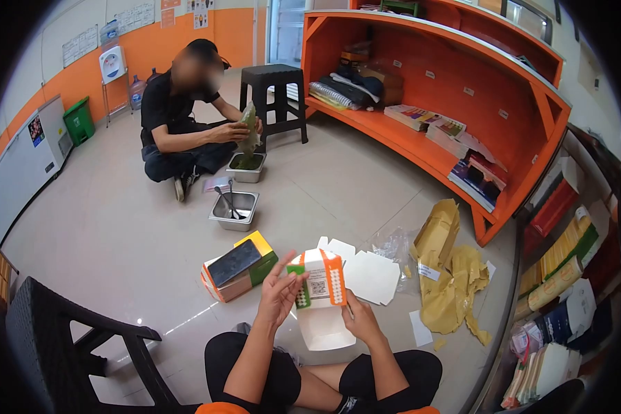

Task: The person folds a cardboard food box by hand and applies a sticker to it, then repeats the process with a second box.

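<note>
A paper food box [317,279], partly folded, is held up before me. It has green and orange side panels, a printed code and a white lower part. My right hand [362,316] pinches its lower right edge. At its left green panel is my left hand [279,293], fingers stretched and apart, fingertips at the panel's edge. Flat white cardboard pieces [372,276] lie on the floor behind the box. A dark phone [234,263] rests on a stack of printed cartons [259,265] to the left.
Torn brown wrapping paper [445,276] and clear plastic [393,248] lie at right. Ahead, a metal pan [234,210] holds utensils. A seated person [186,117] holds a pale green bag [248,127] over another pan [247,171]. Stools [272,79] and an orange shelf [421,148] stand around.
</note>
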Demonstrator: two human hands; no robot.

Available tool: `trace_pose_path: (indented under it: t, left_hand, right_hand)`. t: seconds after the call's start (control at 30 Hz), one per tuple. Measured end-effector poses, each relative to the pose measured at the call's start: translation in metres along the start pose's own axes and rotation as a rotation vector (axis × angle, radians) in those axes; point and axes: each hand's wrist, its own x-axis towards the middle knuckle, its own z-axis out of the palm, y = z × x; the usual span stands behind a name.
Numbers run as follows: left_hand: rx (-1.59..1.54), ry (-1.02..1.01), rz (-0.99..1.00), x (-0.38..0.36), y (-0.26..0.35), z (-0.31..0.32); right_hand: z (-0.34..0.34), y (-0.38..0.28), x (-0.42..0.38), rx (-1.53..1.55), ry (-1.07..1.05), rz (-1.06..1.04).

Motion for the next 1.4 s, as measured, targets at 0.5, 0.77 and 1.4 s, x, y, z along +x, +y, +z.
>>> trace_pose_path:
  t: [0.5,0.77,1.4]
  left_hand:
    - [0.650,0.006,-0.437,0.000,-0.015,-0.004]
    - [0.074,0.095,0.085,0.002,0.002,-0.003]
    - [2.008,0.481,-0.255,0.051,0.058,-0.130]
  right_hand:
    - [-0.007,0.008,0.002,0.518,0.239,0.209]
    - [0.010,0.041,-0.029,1.186,-0.321,0.561]
    - [-0.014,0.008,0.021,0.492,-0.340,0.234]
